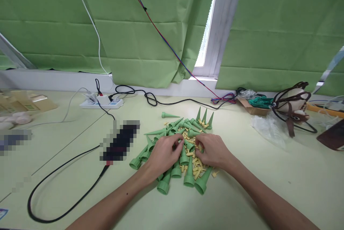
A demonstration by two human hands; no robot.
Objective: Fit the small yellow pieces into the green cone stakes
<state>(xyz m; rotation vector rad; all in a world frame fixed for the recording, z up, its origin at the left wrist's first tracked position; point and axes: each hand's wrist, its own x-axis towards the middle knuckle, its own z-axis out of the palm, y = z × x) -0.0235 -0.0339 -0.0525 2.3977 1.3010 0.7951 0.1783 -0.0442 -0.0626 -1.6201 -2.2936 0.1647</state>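
Note:
My left hand [166, 152] is closed, thumb and forefinger pinching a green plastic cone [189, 146] whose wide end faces right. Just across from it, my right hand [211, 150] has its fingertips bent together; whatever they pinch is too small or hidden to make out. Beneath both hands spreads a pile of hollow green cones, among them one [189, 174] lying wide end toward me. Small yellow plastic pieces [197, 167] are scattered between the cones. Behind my right hand, several cones [204, 117] stand upright with their points up, yellow bits around their bases.
Left of the pile lies a blurred dark phone-like device [122, 142] with a black cable [48, 176]. A white power strip [102, 103] sits near the wall. To the right are a clear plastic bag [268, 129], a cardboard box [254, 107] and a brown-strapped bag [291, 106].

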